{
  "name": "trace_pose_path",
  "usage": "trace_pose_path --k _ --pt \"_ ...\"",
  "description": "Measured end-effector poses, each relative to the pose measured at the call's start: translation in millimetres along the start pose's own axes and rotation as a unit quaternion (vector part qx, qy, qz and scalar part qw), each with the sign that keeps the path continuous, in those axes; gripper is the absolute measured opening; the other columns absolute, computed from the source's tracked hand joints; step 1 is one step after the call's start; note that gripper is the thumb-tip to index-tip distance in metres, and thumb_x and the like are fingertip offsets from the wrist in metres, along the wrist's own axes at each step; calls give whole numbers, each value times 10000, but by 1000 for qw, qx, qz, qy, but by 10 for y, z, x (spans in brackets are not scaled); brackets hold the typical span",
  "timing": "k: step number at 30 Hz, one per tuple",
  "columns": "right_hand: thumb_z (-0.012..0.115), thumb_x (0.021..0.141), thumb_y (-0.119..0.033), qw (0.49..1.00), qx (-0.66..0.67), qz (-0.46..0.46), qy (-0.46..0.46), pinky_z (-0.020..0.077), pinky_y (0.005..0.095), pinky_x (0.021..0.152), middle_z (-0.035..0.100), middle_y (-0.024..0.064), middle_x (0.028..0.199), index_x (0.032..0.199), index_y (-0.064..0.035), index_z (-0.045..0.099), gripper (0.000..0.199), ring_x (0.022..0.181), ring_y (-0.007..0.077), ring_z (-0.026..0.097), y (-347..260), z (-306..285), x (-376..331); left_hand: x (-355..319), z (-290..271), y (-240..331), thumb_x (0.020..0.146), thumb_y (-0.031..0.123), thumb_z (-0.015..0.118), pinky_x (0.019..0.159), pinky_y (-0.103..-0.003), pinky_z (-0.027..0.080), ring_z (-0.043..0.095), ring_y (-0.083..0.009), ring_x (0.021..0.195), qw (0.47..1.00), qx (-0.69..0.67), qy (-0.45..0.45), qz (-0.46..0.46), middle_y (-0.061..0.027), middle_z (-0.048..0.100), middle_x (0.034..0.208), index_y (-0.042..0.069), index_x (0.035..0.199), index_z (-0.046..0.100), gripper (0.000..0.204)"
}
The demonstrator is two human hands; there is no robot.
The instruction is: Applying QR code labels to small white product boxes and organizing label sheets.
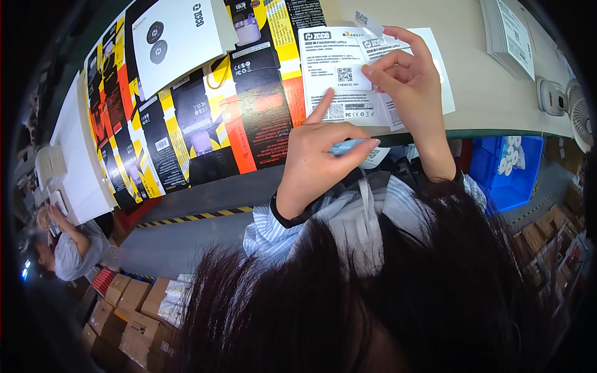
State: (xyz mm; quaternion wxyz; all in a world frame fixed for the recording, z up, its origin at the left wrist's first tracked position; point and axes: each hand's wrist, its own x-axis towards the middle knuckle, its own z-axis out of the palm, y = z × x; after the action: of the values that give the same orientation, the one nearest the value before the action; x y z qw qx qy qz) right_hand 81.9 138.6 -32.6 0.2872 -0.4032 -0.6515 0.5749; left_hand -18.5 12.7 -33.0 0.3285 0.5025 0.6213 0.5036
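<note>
A printed white label sheet (317, 84) with black text and square codes lies on the table before me. My left hand (326, 161) rests at its lower edge, index finger stretched onto the print. Between its thumb and curled fingers sits a light blue object (346, 147), mostly hidden, its kind unclear. Over the sheet's right part, my right hand (407, 78) is bent, with a small partly see-through sticker (369, 22) at its index fingertip, lifted off the sheet. Its thumb and another finger meet lower, beside a square code. Further white sheets (438, 68) lie beneath.
Flat printed cartons (258, 124) in black, yellow and orange cover the table's left, with a white stack (177, 43) on them. More labels (509, 37) are stacked far right, near a small fan (579, 115). A blue bin (507, 174) stands below. Another person (78, 248) works at left.
</note>
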Motion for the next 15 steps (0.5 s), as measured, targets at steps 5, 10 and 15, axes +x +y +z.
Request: trace_pose_path --k 5,10,15 --pt "672 716 3 1000 10 11 -1 424 187 565 596 33 696 1195 -31 452 528 597 75 553 16 1 11 5 10 -32 683 92 691 1053 -418 290 608 -235 589 1000 6 5 5 -63 639 643 30 664 627 91" --pt "668 717 5 1000 11 8 -1 430 192 568 592 34 705 1199 -35 450 530 602 76 553 -5 24 -3 -2 -8 -20 681 87 689 1053 -419 290 610 -227 588 1000 8 1 12 -60 639 644 34 659 627 85" --pt "665 721 4 1000 6 7 -2 428 188 570 587 32 706 1205 -37 443 534 608 76 553 5 26 -4 -2 -12 -18 680 85 688 1055 -417 285 611 -218 576 1000 8 -1 8 -59 640 639 36 659 629 79"
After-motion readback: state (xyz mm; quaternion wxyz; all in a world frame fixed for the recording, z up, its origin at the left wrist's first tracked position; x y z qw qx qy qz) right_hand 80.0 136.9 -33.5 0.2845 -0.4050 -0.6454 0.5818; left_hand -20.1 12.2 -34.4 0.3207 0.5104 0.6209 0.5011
